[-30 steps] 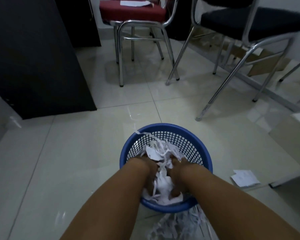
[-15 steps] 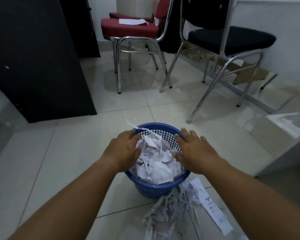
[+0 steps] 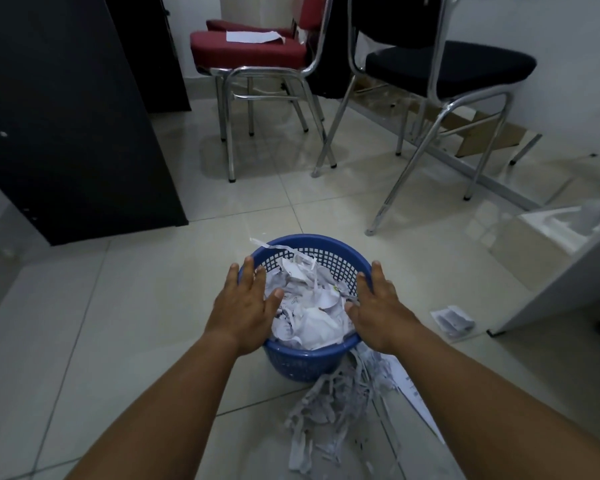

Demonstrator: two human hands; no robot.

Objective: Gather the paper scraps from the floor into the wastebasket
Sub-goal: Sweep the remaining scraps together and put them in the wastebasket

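Observation:
A blue mesh wastebasket (image 3: 329, 256) stands on the tiled floor, filled to the rim with crumpled white paper scraps (image 3: 309, 306). My left hand (image 3: 245, 303) hovers flat over the basket's left rim, fingers straight and holding nothing. At the right rim my right hand (image 3: 378, 308) is spread the same way, empty. A heap of shredded paper strips (image 3: 329, 417) lies on the floor against the basket's near side, with a long printed sheet (image 3: 409, 386) beside it. One more folded scrap (image 3: 452, 318) lies on the floor to the right.
A black cabinet (image 3: 66, 126) stands at the left. A red chair (image 3: 250, 53) with a sheet on its seat and a black chair (image 3: 447, 67) stand behind the basket on chrome legs. A white panel (image 3: 565, 282) slants in at the right.
Both hands came up out of the basket, where they were pressing the paper down, and now hover spread over its rim. The view has pulled back and up.

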